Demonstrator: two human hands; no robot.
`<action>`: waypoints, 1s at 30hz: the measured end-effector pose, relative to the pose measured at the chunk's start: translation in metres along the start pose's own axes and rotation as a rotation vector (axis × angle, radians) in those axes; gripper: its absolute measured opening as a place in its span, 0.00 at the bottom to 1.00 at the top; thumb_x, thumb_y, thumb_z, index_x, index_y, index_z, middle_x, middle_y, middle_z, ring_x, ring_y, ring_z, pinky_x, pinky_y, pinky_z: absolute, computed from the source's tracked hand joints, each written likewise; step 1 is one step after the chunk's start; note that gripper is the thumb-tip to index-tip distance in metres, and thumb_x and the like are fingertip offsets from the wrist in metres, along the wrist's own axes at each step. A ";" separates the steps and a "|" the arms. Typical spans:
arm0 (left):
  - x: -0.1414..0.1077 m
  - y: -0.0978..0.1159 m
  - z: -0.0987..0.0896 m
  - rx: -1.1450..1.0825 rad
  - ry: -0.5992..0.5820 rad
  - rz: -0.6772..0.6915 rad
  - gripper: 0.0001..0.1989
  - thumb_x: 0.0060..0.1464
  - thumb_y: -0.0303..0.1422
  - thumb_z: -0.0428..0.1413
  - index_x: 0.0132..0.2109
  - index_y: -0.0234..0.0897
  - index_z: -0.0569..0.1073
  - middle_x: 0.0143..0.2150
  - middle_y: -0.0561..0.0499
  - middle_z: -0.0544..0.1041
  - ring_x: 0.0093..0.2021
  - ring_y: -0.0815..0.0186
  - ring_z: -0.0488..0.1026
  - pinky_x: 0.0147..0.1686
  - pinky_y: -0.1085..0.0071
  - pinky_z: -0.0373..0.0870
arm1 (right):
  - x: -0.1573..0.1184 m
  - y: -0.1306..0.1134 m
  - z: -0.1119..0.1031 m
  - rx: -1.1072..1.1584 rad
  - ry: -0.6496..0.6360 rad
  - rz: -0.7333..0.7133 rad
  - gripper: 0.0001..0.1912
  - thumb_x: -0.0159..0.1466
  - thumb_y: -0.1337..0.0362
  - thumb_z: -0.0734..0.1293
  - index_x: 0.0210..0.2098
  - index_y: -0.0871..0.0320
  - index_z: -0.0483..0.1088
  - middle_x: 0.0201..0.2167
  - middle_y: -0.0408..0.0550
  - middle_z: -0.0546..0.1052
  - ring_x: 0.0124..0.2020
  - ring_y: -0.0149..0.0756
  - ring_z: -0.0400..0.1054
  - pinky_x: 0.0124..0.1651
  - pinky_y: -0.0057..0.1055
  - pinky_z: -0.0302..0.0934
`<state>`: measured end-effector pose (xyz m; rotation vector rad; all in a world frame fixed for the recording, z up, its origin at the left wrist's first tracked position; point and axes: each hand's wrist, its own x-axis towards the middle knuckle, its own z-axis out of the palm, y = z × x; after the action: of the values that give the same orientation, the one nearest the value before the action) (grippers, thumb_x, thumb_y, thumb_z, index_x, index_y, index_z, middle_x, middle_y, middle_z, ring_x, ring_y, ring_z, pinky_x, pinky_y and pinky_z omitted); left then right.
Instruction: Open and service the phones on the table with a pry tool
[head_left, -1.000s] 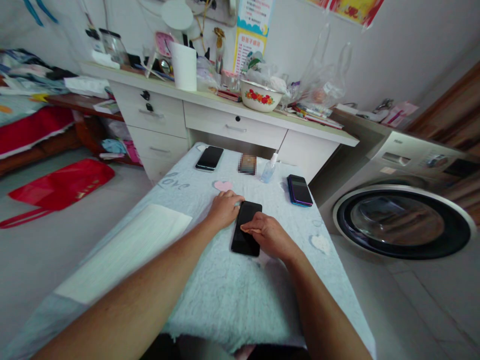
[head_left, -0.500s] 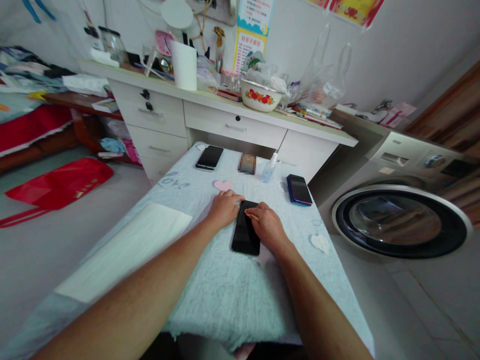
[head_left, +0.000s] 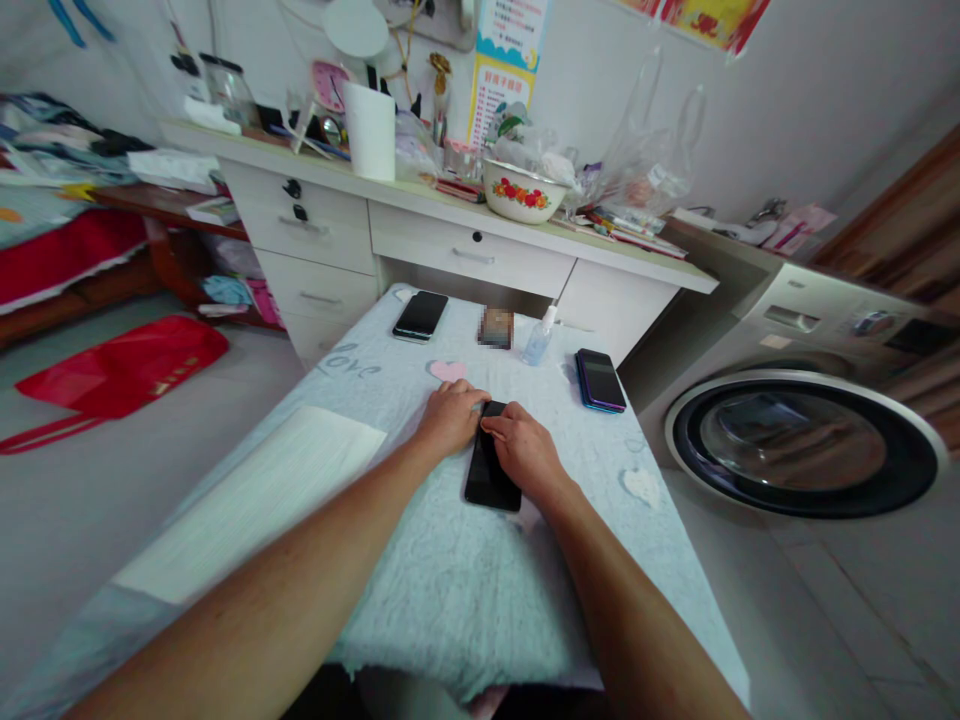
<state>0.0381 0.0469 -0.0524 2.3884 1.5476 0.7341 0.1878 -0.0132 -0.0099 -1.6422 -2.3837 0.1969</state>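
Note:
A black smartphone [head_left: 491, 475] lies face up on the cloth-covered table, its dark screen partly hidden by my hands. My left hand [head_left: 452, 415] is at its upper left edge, fingers bent and gripping that edge. Over the upper part of the screen, my right hand [head_left: 529, 450] has its fingers closed in a pinch. A small orange-brown piece [head_left: 492, 425] shows at those fingertips, pressed on the glass; its kind is too small to make out.
Beyond my hands are a dark phone [head_left: 420, 316], a blurred-out small item [head_left: 496, 328] and a clear spray bottle [head_left: 538, 338]. Stacked phones [head_left: 600, 380] lie right; a white sheet [head_left: 255, 505] lies left. A washing machine [head_left: 787, 340] stands right, a drawer desk [head_left: 472, 240] behind.
My right hand has slid slightly left across the screen with the orange-brown piece. My left hand stays at the phone's edge.

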 end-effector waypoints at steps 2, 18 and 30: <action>0.000 0.000 0.000 -0.002 -0.001 -0.001 0.18 0.53 0.26 0.52 0.50 0.43 0.76 0.47 0.48 0.74 0.48 0.58 0.67 0.50 0.63 0.64 | -0.001 -0.001 -0.001 0.008 -0.008 -0.018 0.15 0.67 0.68 0.58 0.42 0.52 0.75 0.38 0.48 0.69 0.37 0.33 0.65 0.38 0.26 0.56; -0.001 0.002 -0.003 -0.024 0.000 -0.011 0.19 0.51 0.26 0.53 0.50 0.43 0.76 0.47 0.48 0.74 0.49 0.58 0.67 0.52 0.63 0.63 | -0.018 -0.011 -0.013 0.075 -0.085 -0.134 0.14 0.65 0.72 0.59 0.41 0.55 0.76 0.36 0.47 0.68 0.35 0.31 0.64 0.38 0.26 0.54; -0.002 0.003 -0.003 0.001 -0.009 -0.017 0.18 0.52 0.27 0.52 0.50 0.45 0.75 0.47 0.48 0.73 0.49 0.59 0.67 0.52 0.63 0.63 | -0.027 -0.011 -0.017 0.096 -0.165 -0.259 0.12 0.63 0.73 0.60 0.37 0.56 0.75 0.33 0.45 0.66 0.32 0.29 0.60 0.35 0.25 0.52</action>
<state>0.0383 0.0437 -0.0487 2.3731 1.5625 0.7188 0.1918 -0.0433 0.0062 -1.3056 -2.6342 0.4060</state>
